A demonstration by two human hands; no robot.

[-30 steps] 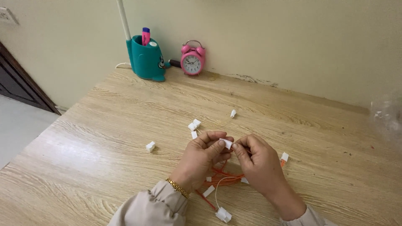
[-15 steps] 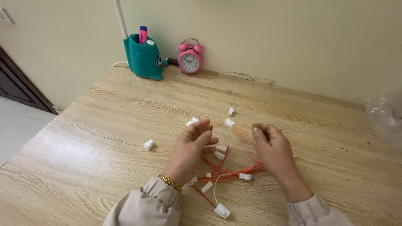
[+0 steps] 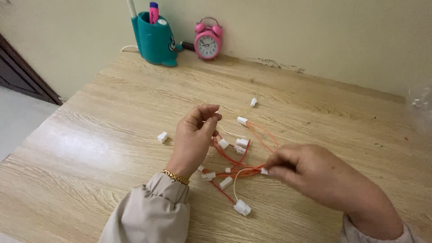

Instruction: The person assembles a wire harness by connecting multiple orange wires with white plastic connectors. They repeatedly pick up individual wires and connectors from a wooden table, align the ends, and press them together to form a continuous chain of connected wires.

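A tangle of orange wires [image 3: 231, 158] with small white connectors lies on the wooden table [image 3: 90, 148]. My left hand [image 3: 194, 137] is raised over its left side, thumb and fingers pinched on a thin white wire [image 3: 230, 133] that runs back to the tangle. My right hand [image 3: 315, 174] is low at the right, pinching a wire end at the tangle's right edge. A white wire loops from there down to a white connector [image 3: 242, 207]. Loose white connectors lie at the left [image 3: 162, 137], at the far side [image 3: 253, 102] and on an orange loop [image 3: 242, 120].
A teal pen holder [image 3: 155, 38] with markers and a pink alarm clock [image 3: 208, 41] stand against the wall at the table's back. A clear plastic bag [image 3: 422, 105] shows at the right edge. The table's left edge drops to a pale floor [image 3: 18, 121].
My hands, joined over the tangle a second ago, have parted. The right hand has dropped down and to the right onto the wires; the left stays raised and pinched.
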